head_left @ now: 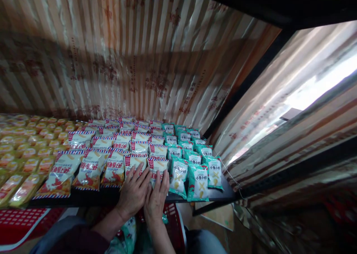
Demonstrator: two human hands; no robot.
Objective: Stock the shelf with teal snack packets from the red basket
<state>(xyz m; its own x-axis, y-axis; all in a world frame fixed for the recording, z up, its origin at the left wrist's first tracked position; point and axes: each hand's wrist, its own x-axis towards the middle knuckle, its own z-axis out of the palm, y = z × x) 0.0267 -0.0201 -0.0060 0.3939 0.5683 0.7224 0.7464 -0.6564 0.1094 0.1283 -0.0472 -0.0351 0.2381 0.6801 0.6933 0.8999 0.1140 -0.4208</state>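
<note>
My left hand (pixel 134 190) lies with its fingers stretched over the front of a white snack packet (pixel 135 164). Right beside it, my right hand (pixel 156 197) presses flat fingers on the neighbouring white snack packet (pixel 158 165); the two hands touch near the thumbs. Both are open and grip nothing. These packets belong to rows of white, red and orange snack packets standing on a dark shelf (pixel 83 199). To their right stand rows of green snack packets (pixel 198 182).
Yellow packets (pixel 30 181) fill the shelf's left side. Below the shelf are a red basket (pixel 178 224) holding green packets and another red basket (pixel 23 224) at left. Striped sheeting (pixel 111 60) hangs behind, with a black frame post (pixel 251 79) at right.
</note>
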